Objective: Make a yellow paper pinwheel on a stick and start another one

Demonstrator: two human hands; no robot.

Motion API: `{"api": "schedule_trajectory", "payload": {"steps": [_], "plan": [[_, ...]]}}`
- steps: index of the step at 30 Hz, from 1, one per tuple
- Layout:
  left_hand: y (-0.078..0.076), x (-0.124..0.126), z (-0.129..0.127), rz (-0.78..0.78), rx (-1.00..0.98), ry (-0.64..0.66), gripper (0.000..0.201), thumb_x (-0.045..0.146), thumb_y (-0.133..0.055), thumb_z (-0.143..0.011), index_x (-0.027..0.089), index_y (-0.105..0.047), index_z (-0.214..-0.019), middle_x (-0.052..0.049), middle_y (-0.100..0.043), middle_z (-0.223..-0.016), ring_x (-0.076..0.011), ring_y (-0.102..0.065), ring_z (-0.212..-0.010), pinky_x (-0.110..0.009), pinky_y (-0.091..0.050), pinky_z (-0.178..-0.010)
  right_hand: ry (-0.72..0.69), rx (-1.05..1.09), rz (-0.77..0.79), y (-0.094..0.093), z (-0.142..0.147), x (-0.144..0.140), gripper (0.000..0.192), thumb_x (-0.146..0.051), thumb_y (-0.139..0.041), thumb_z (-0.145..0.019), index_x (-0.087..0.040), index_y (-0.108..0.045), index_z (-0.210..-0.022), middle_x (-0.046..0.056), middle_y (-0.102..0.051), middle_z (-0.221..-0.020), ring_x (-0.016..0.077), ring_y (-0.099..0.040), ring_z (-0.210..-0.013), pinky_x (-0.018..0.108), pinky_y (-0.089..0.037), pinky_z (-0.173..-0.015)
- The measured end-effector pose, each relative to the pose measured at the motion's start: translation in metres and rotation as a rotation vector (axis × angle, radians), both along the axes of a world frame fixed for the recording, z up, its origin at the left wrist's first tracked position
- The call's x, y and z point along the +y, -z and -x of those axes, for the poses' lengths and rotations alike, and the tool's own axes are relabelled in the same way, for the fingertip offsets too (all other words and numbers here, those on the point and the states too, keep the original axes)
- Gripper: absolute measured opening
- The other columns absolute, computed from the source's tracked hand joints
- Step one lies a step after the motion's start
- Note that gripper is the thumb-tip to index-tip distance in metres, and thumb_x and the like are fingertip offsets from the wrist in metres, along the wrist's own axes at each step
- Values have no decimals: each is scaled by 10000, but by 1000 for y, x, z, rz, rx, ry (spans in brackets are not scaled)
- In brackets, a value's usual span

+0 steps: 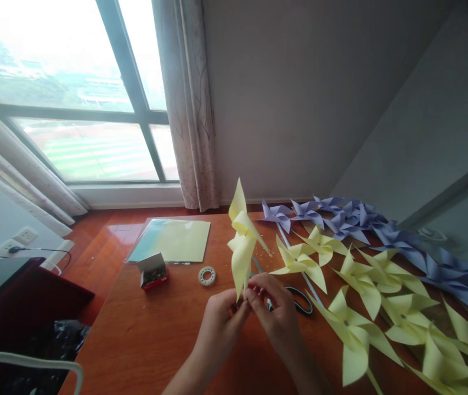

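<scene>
Both of my hands pinch the lower end of a folded yellow paper piece (242,241) that stands upright above the wooden table (163,340). My left hand (219,323) grips it from the left and my right hand (277,312) from the right, fingertips touching. Black-handled scissors (299,300) lie just behind my right hand. A small roll of tape (207,275) sits to the left of the paper.
Several finished yellow pinwheels (365,307) and purple pinwheels (353,219) lie along the right side. A stack of coloured paper sheets (172,240) and a small open box (152,270) lie at the left. A dark cabinet (15,302) stands beside the table's left edge.
</scene>
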State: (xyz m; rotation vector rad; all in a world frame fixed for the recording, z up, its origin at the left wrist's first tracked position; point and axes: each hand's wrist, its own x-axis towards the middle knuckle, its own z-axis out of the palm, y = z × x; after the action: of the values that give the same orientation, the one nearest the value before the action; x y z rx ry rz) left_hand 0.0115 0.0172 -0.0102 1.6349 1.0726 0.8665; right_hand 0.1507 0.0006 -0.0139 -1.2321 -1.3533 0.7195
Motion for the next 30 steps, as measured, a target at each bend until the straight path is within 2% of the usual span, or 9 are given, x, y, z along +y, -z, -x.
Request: {"api": "schedule_trajectory", "payload": {"steps": [5, 8, 13, 19, 22, 26, 30], "plan": [[0, -1, -1, -84, 74, -11, 391, 404, -496, -987, 142, -637, -732, -18, -562, -667, -140, -451, -652, -238, -377, -631, -2, -11, -22, 1, 1, 1, 114, -292, -637, -911, -208, -680, -847, 10, -653, -784, 150, -594, -695, 258, -491, -632], [-2, -1, -1, -106, 132, 9, 315, 333, -515, -967, 149, -668, -763, -24, -615, -694, -142, -491, -647, -237, -385, -632, 11, 59, 25, 5, 0, 2, 129, -313, -650, -905, -202, -703, -866, 26, -682, -806, 161, -618, -708, 269, -510, -645], [0, -1, -3, -112, 334, 37, 155, 186, -569, -877, 167, -694, -788, -31, -684, -747, -152, -567, -663, -236, -391, -643, -12, 166, 119, 7, -1, 1, 195, -360, -645, -914, -187, -736, -927, 51, -722, -834, 181, -645, -720, 293, -537, -677], [6, -2, -4, -148, 532, 65, 207, 174, -517, -890, 200, -721, -872, -48, -737, -830, -182, -630, -708, -256, -384, -654, 10, 151, 88, 0, 1, 0, 230, -390, -650, -902, -184, -745, -866, 60, -716, -809, 185, -640, -707, 293, -544, -674], [4, -2, -2, -144, 573, 55, 207, 190, -516, -897, 211, -722, -879, -48, -749, -852, -187, -650, -728, -259, -374, -656, 27, 153, 98, 4, 2, 0, 227, -396, -656, -893, -187, -743, -878, 56, -710, -792, 194, -646, -719, 301, -552, -690], [1, 0, 1, -143, 611, 36, 221, 231, -509, -922, 211, -714, -843, -48, -745, -822, -191, -650, -715, -265, -340, -630, 18, 179, 120, 13, 3, -1, 224, -397, -650, -899, -191, -738, -913, 70, -731, -866, 206, -664, -766, 317, -557, -729], [3, 3, 1, -140, 639, 28, 252, 232, -484, -941, 205, -716, -844, -53, -746, -820, -191, -646, -703, -267, -314, -611, -23, 180, 139, 13, 5, -2, 241, -411, -631, -909, -190, -728, -906, 65, -717, -856, 204, -649, -756, 317, -536, -718]]}}
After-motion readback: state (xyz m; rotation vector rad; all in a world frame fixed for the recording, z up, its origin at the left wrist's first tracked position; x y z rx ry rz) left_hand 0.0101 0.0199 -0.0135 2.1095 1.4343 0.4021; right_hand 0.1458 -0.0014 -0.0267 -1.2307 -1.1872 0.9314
